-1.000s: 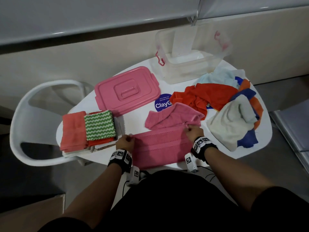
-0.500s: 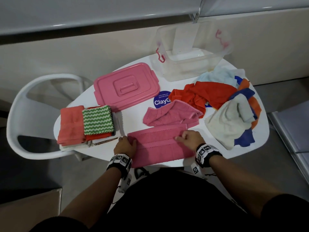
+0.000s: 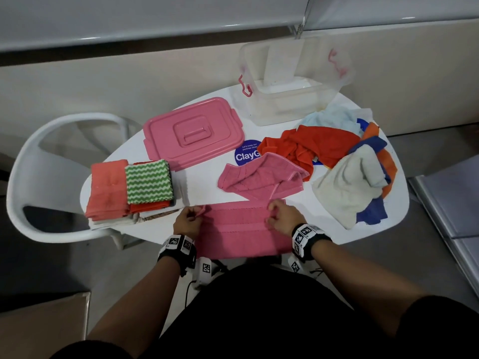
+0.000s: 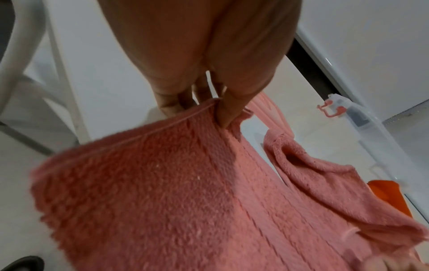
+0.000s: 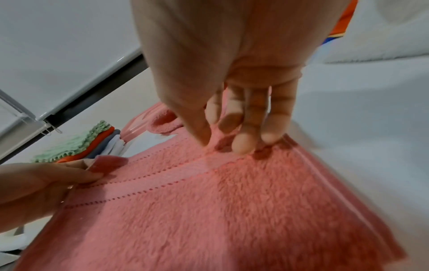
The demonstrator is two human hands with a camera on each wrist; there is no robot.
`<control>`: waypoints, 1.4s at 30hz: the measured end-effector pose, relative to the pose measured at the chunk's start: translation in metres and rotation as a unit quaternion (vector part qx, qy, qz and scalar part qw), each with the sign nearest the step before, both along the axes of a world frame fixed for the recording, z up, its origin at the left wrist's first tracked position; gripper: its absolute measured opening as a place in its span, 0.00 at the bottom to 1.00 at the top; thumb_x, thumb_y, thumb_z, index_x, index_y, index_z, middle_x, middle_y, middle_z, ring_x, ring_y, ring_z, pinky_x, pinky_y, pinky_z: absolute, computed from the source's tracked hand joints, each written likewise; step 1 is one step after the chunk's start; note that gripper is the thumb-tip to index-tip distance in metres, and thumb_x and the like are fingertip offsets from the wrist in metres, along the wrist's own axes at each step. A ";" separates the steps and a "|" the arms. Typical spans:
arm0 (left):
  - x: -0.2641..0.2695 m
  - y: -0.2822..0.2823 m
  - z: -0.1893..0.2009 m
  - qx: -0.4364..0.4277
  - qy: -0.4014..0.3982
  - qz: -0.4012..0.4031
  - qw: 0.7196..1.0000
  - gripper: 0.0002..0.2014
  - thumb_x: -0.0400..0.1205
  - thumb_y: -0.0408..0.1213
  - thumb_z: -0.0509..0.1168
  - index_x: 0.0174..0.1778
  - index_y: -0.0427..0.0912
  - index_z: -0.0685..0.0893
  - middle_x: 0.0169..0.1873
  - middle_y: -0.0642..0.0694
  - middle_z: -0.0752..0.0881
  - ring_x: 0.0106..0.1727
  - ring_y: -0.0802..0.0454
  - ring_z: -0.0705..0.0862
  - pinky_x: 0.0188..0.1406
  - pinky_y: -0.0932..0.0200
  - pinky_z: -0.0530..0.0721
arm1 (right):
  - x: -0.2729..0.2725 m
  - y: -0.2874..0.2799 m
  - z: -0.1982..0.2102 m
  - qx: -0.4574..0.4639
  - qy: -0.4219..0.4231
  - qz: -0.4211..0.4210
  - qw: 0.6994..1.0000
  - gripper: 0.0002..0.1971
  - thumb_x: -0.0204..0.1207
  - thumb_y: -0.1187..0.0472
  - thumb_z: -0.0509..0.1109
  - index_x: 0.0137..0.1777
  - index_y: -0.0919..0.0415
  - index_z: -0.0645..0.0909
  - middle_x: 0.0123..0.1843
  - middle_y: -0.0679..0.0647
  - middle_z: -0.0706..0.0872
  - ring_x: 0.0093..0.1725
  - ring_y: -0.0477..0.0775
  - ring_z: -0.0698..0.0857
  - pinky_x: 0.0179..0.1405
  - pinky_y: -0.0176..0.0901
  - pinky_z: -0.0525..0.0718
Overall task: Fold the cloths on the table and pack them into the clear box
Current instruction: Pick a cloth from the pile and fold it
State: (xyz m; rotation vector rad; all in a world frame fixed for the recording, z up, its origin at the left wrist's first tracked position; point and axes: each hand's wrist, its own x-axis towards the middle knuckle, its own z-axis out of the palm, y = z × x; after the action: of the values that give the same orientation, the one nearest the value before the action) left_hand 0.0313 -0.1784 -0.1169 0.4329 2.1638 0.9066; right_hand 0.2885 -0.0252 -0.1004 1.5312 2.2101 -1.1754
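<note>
Two hands fold a pink towel at the near edge of a white tabletop.

The left hand (image 3: 187, 222) pinches the towel's (image 3: 241, 230) far left corner; the right hand (image 3: 282, 216) has curled fingers (image 5: 246, 139) gripping its far edge. The clear box (image 3: 290, 99) stands beyond the towel, nothing plainly seen inside. Its pink lid (image 3: 193, 132) lies left of it, loose cloths (image 3: 337, 161) right of the towel, folded cloths (image 3: 129, 189) left.

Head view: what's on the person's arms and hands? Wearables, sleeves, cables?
Both forearms are bare, with no gloves on the left hand or right hand. Each wrist wears a black band carrying white square fiducial tags; white tagged modules hang beneath. A thin dark cable trails below the left one.
</note>
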 end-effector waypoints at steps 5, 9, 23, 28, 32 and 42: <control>-0.004 -0.002 0.000 -0.003 0.022 0.024 0.999 0.11 0.82 0.42 0.68 0.59 0.57 0.84 0.48 0.51 0.88 0.48 0.50 0.86 0.53 0.58 0.81 | -0.002 0.001 -0.001 -0.010 -0.025 -0.039 0.999 0.27 0.71 0.58 0.76 0.67 0.46 0.71 0.54 0.55 0.77 0.48 0.60 0.83 0.54 0.49 0.83; -0.001 -0.002 0.006 -0.026 0.036 0.045 0.998 0.19 0.81 0.44 0.69 0.68 0.48 0.80 0.53 0.46 0.88 0.52 0.49 0.84 0.56 0.58 0.77 | -0.003 -0.008 -0.001 0.023 -0.042 -0.070 0.996 0.22 0.77 0.59 0.67 0.71 0.48 0.70 0.58 0.60 0.77 0.51 0.65 0.84 0.55 0.52 0.82; 0.016 0.006 0.018 -0.008 0.097 -0.213 0.972 0.11 0.84 0.40 0.63 0.58 0.39 0.72 0.35 0.43 0.84 0.42 0.37 0.86 0.38 0.53 0.76 | -0.032 -0.036 0.006 -0.211 0.154 -0.215 0.941 0.11 0.87 0.67 0.60 0.66 0.63 0.77 0.43 0.59 0.90 0.26 0.52 0.89 0.17 0.36 0.79; 0.043 0.014 0.027 0.082 -0.012 -0.300 0.950 0.15 0.80 0.44 0.71 0.58 0.47 0.74 0.37 0.51 0.85 0.41 0.49 0.87 0.43 0.58 0.84 | -0.048 -0.039 0.007 -0.327 0.222 -0.310 0.865 0.23 0.88 0.40 0.50 0.62 0.56 0.78 0.47 0.60 0.89 0.39 0.60 0.90 0.34 0.47 0.87; 0.046 0.021 0.020 0.053 -0.095 -0.309 0.945 0.09 0.77 0.37 0.74 0.49 0.49 0.82 0.40 0.54 0.87 0.45 0.57 0.86 0.51 0.64 0.80 | -0.054 -0.043 -0.001 -0.305 0.191 -0.298 0.884 0.22 0.84 0.37 0.58 0.54 0.54 0.82 0.43 0.53 0.87 0.41 0.55 0.83 0.43 0.48 0.83; 0.006 0.067 -0.002 0.014 0.140 -0.465 0.874 0.19 0.74 0.47 0.72 0.60 0.46 0.85 0.55 0.47 0.82 0.55 0.45 0.81 0.57 0.50 0.81 | -0.057 -0.052 0.010 -0.159 0.096 -0.166 0.969 0.04 0.71 0.64 0.77 0.42 0.64 0.85 0.37 0.55 0.86 0.33 0.49 0.82 0.28 0.32 0.78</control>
State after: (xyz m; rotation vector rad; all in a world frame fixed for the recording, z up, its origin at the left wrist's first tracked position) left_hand 0.0368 -0.1112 -0.1189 1.5266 1.8130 0.3211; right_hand 0.2313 -0.0773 -0.0904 1.7494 1.7908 -1.7460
